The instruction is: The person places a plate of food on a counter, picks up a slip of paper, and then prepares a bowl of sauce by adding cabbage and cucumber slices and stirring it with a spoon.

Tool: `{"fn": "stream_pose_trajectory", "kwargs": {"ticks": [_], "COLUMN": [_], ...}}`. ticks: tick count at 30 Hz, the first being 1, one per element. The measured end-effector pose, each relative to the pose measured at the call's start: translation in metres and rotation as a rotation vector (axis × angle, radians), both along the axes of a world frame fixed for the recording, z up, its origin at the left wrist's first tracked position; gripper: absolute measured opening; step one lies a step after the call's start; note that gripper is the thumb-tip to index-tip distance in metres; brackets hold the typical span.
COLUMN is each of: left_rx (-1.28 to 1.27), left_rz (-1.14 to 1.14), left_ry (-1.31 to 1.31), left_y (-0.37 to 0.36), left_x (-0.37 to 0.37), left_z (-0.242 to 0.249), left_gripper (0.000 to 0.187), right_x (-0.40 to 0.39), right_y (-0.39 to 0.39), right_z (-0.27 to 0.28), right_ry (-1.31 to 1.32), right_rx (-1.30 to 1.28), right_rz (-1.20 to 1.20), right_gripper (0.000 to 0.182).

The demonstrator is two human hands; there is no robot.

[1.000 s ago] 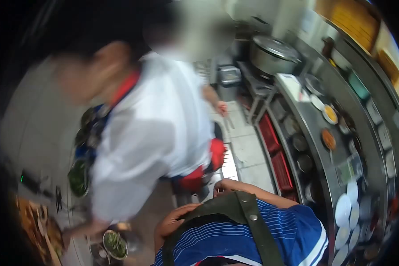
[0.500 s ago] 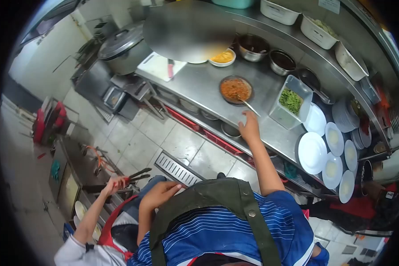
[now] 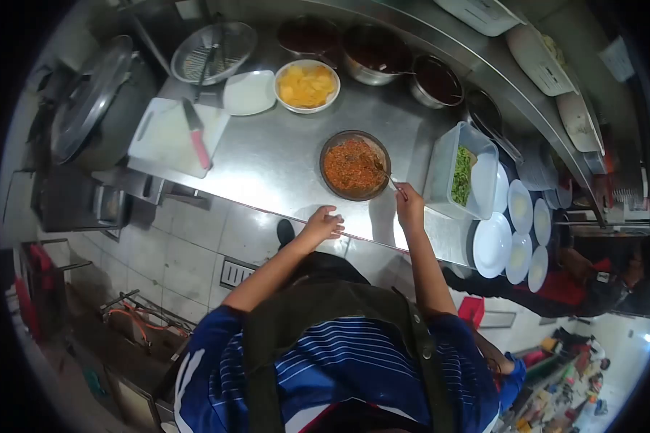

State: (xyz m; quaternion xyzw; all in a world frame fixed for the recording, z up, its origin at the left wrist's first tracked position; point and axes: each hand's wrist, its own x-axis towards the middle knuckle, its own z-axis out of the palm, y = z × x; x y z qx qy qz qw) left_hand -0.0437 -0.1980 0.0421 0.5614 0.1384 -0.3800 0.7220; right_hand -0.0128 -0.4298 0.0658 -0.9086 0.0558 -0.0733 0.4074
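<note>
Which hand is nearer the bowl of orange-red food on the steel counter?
Right. The right hand is at the spoon handle sticking out of the bowl, beside its rim; the left hand rests at the counter edge, below the bowl.

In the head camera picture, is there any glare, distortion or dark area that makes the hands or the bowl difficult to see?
Head view: strong fisheye bending, black corners; bright glare on the steel counter beside the left hand; the right hand and the bowl of orange-red food are sharp and well lit; the far right edge is dim.
</note>
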Motion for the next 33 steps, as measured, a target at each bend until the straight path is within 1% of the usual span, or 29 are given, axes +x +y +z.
{"fn": "stream_pose_trajectory", "kwargs": {"ticks": [1, 2, 4, 5, 6, 8, 9, 10, 12, 13, 14, 15, 16, 17, 18, 19, 20, 22, 23, 26, 27, 28, 30, 31, 32, 33], "left_rx": [-0.043, -0.08, -0.161, -0.155, -0.147, -0.114, -0.081, -0.078, 0.029, 0.066, 0.1, 0.136, 0.147, 0.106, 0.066, 0.055, 0.066, 0.035, 0.035, 0.047, 0.055, 0.035, 0.022, 0.022, 0.022, 0.035], "left_rz": [0.002, 0.007, 0.076, 0.094, 0.111, 0.08, 0.068, 0.078, 0.107, 0.115, 0.124, 0.083, 0.086, 0.105, 0.121, 0.125, 0.124, 0.167, 0.156, 0.19, 0.193, 0.194, 0.193, 0.187, 0.178, 0.17], "left_ry": [0.001, 0.008, -0.028, -0.015, -0.006, 0.038, 0.069, 0.039, -0.004, -0.103, -0.206, -0.191, -0.19, -0.17, -0.152, -0.116, -0.115, -0.07, -0.074, -0.021, -0.023, -0.002, 0.026, 0.025, 0.028, 0.028], "left_y": [-0.007, -0.014, -0.022, -0.023, -0.022, -0.014, -0.009, 0.0, 0.014, 0.023, 0.029, 0.034, 0.035, 0.035, 0.036, 0.036, 0.035, 0.032, 0.031, 0.027, 0.027, 0.027, 0.029, 0.029, 0.029, 0.029], "left_x": [0.011, 0.019, 0.029, 0.032, 0.037, 0.048, 0.052, 0.059, 0.08, 0.09, 0.1, 0.11, 0.112, 0.115, 0.119, 0.119, 0.118, 0.114, 0.112, 0.109, 0.11, 0.11, 0.113, 0.113, 0.111, 0.111], "left_z": [-0.009, -0.019, -0.031, -0.035, -0.033, -0.028, -0.028, -0.028, -0.025, -0.026, -0.027, -0.023, -0.023, -0.021, -0.019, -0.013, -0.014, -0.016, -0.016, -0.015, -0.013, -0.01, -0.007, -0.008, -0.007, -0.006], "left_gripper": [0.034, 0.031, 0.019, 0.017, 0.015, 0.013, 0.011, 0.01, 0.011, 0.012, 0.014, 0.02, 0.02, 0.022, 0.025, 0.031, 0.031, 0.032, 0.034, 0.035, 0.035, 0.035, 0.036, 0.036, 0.037, 0.038], "right_x": [0.009, 0.015, 0.026, 0.026, 0.023, 0.014, 0.014, 0.016, 0.026, 0.035, 0.043, 0.042, 0.046, 0.043, 0.036, 0.031, 0.031, 0.039, 0.048, 0.062, 0.056, 0.049, 0.037, 0.036, 0.039, 0.051], "right_y": [0.003, 0.005, 0.024, 0.031, 0.031, 0.028, 0.03, 0.027, 0.029, 0.038, 0.047, 0.056, 0.067, 0.075, 0.079, 0.077, 0.073, 0.072, 0.073, 0.094, 0.097, 0.097, 0.086, 0.079, 0.078, 0.082], "right_z": [0.0, 0.001, 0.021, 0.023, 0.025, 0.033, 0.052, 0.06, 0.057, 0.056, 0.041, 0.021, 0.014, 0.013, 0.014, 0.02, 0.027, 0.033, 0.024, 0.008, 0.0, 0.006, 0.022, 0.024, 0.02, 0.028], "right_ry": [-0.064, -0.03, 0.212, 0.178, 0.198, 0.24, 0.352, 0.453, 0.351, 0.297, 0.176, 0.154, 0.126, 0.199, 0.174, 0.207, 0.243, 0.268, 0.194, 0.153, 0.188, 0.188, 0.313, 0.311, 0.217, 0.231], "right_rx": [-0.036, -0.053, -0.158, -0.136, -0.135, -0.147, -0.212, -0.247, -0.136, -0.134, -0.081, -0.076, -0.071, -0.067, -0.048, -0.031, -0.017, 0.108, 0.111, 0.13, 0.126, 0.136, 0.114, 0.158, 0.127, 0.161], "right_rz": [0.032, 0.021, 0.046, 0.052, 0.037, 0.178, 0.168, 0.147, 0.049, 0.03, -0.001, 0.002, 0.008, 0.066, 0.1, 0.121, 0.142, -0.021, -0.046, -0.029, 0.017, 0.017, 0.08, 0.054, -0.01, -0.039], "right_gripper": [0.018, 0.018, 0.018, 0.016, 0.016, 0.012, 0.01, 0.012, 0.01, 0.009, 0.009, 0.008, 0.007, 0.006, 0.007, 0.007, 0.007, 0.008, 0.009, 0.01, 0.009, 0.009, 0.007, 0.007, 0.007, 0.008]}}
